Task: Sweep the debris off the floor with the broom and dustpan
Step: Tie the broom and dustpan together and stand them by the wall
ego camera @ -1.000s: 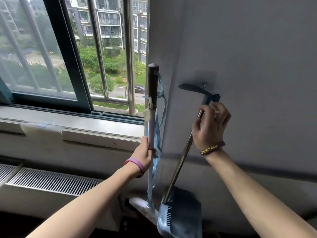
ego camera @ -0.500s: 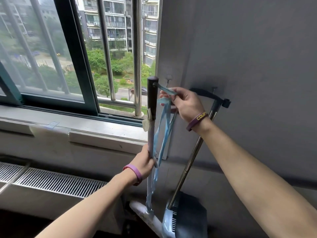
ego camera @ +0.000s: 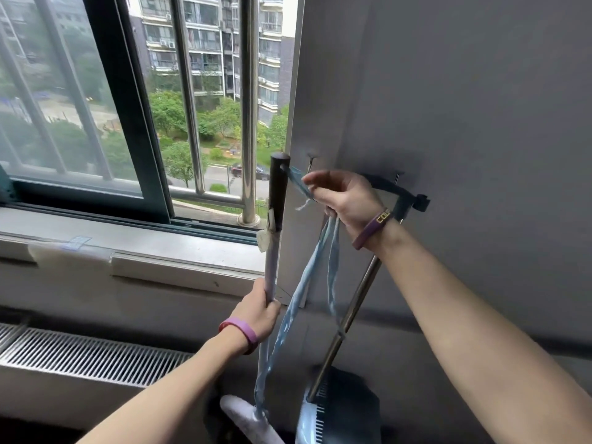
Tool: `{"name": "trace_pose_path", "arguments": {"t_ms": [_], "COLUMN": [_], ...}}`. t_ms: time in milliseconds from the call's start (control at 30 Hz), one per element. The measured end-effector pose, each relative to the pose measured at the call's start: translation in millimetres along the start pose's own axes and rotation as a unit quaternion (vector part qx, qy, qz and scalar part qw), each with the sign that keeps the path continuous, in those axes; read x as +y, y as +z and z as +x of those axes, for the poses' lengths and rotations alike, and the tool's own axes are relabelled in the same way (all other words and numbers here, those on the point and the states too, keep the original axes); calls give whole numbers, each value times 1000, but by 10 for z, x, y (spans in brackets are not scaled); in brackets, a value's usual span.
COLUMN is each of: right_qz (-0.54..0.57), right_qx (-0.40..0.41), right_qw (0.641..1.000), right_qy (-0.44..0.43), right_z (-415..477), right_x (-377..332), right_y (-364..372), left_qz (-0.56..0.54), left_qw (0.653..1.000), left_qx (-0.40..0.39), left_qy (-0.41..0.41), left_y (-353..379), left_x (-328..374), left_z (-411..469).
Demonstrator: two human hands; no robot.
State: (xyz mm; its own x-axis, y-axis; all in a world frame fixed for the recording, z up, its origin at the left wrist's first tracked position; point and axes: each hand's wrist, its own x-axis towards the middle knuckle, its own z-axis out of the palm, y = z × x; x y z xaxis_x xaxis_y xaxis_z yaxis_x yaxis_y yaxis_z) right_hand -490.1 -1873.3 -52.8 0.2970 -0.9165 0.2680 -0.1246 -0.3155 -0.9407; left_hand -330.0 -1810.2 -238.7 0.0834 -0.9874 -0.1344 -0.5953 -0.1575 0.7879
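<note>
Blue strap (ego camera: 295, 307) in right hand (ego camera: 346, 200), broom (ego camera: 277, 193) in left (ego camera: 261, 310).

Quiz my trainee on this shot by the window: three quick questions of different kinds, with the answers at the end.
1. True or false: the left hand grips the broom handle.
2. What does the right hand pinch? A the blue strap; B a sponge; C a bucket.
3. Fill in: of the broom handle and the dustpan, the ___ is nearer the window.
Key: 1 true; 2 A; 3 broom handle.
</note>
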Motion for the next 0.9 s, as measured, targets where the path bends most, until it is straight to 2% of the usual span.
{"name": "trace_pose_path", "arguments": {"t_ms": [133,233,300,433,567,900], "right_qz": [-139,-262,-287,-286,-311,-388], "right_qx": [74,136,172,217,213,182], "right_qw": [984,936,907,881,881,897], "right_qy": [-83,-195,-255,-307,-285,-111], "right_z": [14,18,56,132,166,0], "right_x": [-76,-61,-42,-52,-47,145], "right_y": [25,68,82,100,135,170], "left_qz": [-9,-23,-27,-9,-14,-19], "left_qw": [1000,1000,1000,998,998,999], "left_qx": [-1,2,13,55,58,-1], "left_qy": [0,-5,-8,-6,-5,-49], "left_y": [28,51,55,38,53,270], "left_x": [17,2,9,39,64,-34], "left_z": [16,34,48,108,178,271]}}
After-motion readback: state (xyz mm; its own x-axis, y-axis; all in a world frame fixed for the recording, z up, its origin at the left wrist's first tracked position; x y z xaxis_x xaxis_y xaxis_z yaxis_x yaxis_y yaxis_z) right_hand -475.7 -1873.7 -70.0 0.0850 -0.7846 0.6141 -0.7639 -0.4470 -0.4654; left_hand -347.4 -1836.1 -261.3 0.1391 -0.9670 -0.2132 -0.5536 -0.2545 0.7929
